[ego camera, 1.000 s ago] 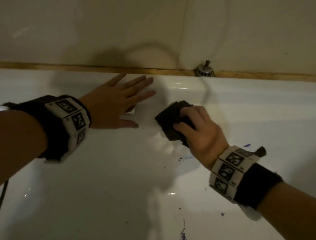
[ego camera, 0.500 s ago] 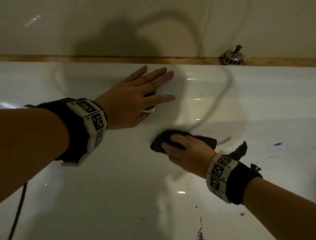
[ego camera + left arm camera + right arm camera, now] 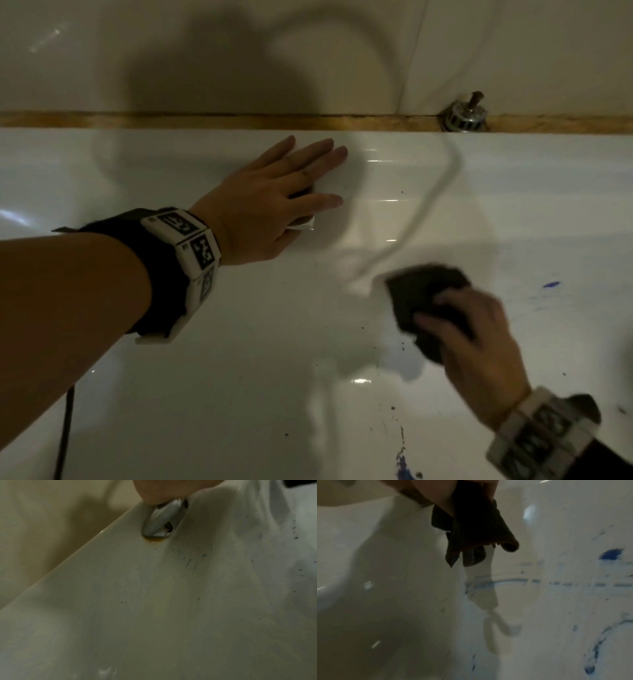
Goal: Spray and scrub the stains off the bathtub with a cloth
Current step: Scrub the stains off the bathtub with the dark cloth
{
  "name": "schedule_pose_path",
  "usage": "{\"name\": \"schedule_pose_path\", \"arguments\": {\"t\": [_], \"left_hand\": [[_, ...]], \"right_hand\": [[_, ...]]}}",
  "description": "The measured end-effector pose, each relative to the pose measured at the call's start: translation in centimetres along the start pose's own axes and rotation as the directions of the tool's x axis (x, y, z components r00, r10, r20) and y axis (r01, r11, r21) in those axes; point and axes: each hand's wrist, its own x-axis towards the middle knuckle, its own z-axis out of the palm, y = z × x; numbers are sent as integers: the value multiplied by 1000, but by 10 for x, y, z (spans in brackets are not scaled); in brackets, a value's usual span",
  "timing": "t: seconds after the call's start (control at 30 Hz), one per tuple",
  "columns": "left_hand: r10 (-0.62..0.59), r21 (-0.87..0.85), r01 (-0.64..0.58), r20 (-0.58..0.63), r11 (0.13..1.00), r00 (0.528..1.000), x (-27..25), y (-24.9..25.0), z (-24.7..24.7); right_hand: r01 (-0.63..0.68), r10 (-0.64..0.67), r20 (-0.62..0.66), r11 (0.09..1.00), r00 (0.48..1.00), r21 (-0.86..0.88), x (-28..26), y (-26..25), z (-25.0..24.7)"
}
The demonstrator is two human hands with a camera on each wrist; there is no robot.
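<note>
**Two hands at the bathtub, one pressing a dark cloth on the wall**

Two hands are being held against the inside wall of the white bathtub [image 3: 239,394]. The left hand [image 3: 270,205] is being laid flat with its fingers straight and spread, below the tub's rim, and its palm is being rested over a chrome fitting [image 3: 164,519] screwed to the wall; a yellowish mark is being shown just under that fitting. The dark cloth [image 3: 424,301] is being gripped by the right hand [image 3: 479,346], whose fingers are curled over its bunched folds, and it is being pressed to the wall to the right of the left hand and lower down. Blue stains [image 3: 611,554] are being seen to the right of the cloth, with fainter blue streaks and dark specks beside and below it. A chrome knob [image 3: 466,113] is being seen on the rim above the cloth. The right hand is blurred.
</note>
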Motion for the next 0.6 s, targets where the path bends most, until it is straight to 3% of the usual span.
{"name": "schedule_pose_path", "arguments": {"t": [0.07,0.13,0.23,0.27,0.37,0.4,0.43,0.47,0.5,0.53,0.57,0.6], "left_hand": [[3,5,-3,-4,1000,1000,1,0,-1],[5,2,-5,1,1000,1000,0,0,-2],[0,12,-1,43,1000,999,-1,2,-2],[-13,9,13,57,1000,998,0,3,-3],[-97,43,97,4,994,995,0,13,-16],[-121,40,123,-39,992,992,-5,24,-17],[-135,22,137,-82,990,987,-13,38,-16],[-137,-25,135,-102,991,985,-24,59,-11],[-127,-89,118,-96,989,987,-41,83,-2],[-116,-121,112,-26,986,993,-64,108,12],[-121,-133,130,79,982,990,-88,134,31],[-187,-145,221,219,964,958,-118,158,54]], "right_hand": [[-45,45,-98,999,994,6,27,2,-3],[4,-10,-63,995,998,-103,35,5,12],[27,-17,63,986,998,-165,32,-3,31],[34,-8,162,986,987,-163,33,-4,34],[208,-154,342,970,927,-128,22,-7,47],[194,-123,446,974,886,-117,14,-5,51],[128,-60,460,985,886,-118,4,2,54],[77,-5,442,986,897,-145,-10,14,59],[25,17,342,993,940,-118,-21,18,57],[1,43,241,984,970,-178,-31,30,55],[-136,144,62,984,988,-110,-37,38,45],[-273,273,-47,962,961,6,-43,54,43]]}}
